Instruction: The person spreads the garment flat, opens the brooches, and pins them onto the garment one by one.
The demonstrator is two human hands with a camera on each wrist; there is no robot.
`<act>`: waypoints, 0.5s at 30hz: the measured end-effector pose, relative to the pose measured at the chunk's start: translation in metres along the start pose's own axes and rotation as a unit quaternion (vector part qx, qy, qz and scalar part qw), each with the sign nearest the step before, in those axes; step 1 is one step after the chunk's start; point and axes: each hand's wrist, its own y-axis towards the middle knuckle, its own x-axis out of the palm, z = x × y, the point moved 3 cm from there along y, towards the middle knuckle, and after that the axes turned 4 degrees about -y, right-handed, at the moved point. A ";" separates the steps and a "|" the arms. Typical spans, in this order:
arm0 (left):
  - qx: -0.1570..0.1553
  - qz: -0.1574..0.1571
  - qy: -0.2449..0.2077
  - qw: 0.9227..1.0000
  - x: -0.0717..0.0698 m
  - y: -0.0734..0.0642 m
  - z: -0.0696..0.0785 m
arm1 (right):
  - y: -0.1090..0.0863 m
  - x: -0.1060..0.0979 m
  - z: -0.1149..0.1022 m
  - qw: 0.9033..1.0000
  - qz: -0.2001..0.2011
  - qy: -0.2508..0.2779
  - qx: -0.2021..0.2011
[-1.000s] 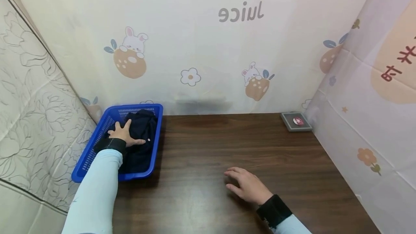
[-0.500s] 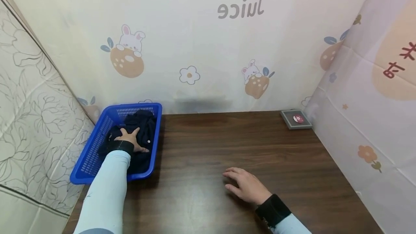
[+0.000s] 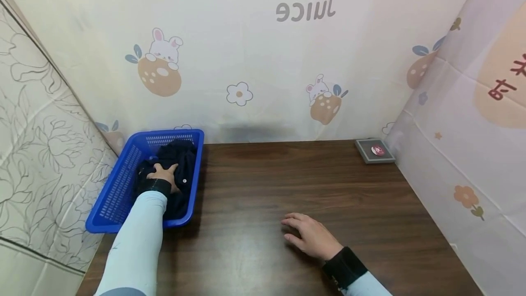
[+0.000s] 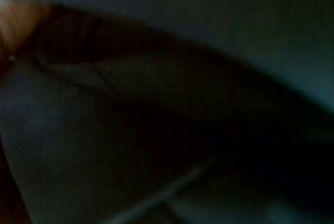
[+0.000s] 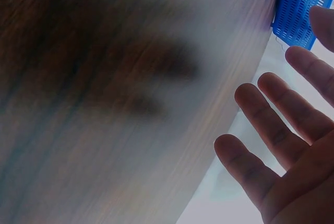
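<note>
A blue plastic basket point(image 3: 107, 204) stands at the table's left end with dark navy clothing point(image 3: 181, 154) bunched inside. A small white button-like dot shows on the cloth. My left hand point(image 3: 163, 175) reaches down into the basket and grips the clothing; thumb and fingertips are partly sunk in the folds. In the left wrist view, dark cloth point(image 4: 78, 130) fills nearly everything, with a bit of the hand point(image 4: 21, 23) at the upper left. My right hand point(image 3: 312, 236) hovers low over the table, palm down and holding nothing; its fingers point(image 5: 263, 125) are loosely extended in the right wrist view.
The brown wooden table point(image 3: 246, 186) spreads to the right of the basket. A small grey box point(image 3: 374, 151) with a pink-and-white round sticker lies in the back right corner. Printed fabric walls point(image 3: 246, 49) close off the back and both sides.
My left hand has moved nearer to me and right within the basket, and its spread fingers have sunk and curled into the clothing. My right hand has hardly moved.
</note>
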 end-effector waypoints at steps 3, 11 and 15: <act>0.022 0.017 -0.003 1.000 -0.001 -0.001 0.003 | -0.002 0.000 0.001 1.000 -0.001 -0.001 0.005; 0.046 0.048 -0.020 0.998 0.001 0.002 0.001 | -0.005 0.000 0.002 1.000 -0.010 -0.005 0.018; 0.039 0.043 -0.017 0.998 0.000 0.003 0.001 | -0.008 0.001 0.002 1.000 -0.006 0.001 0.013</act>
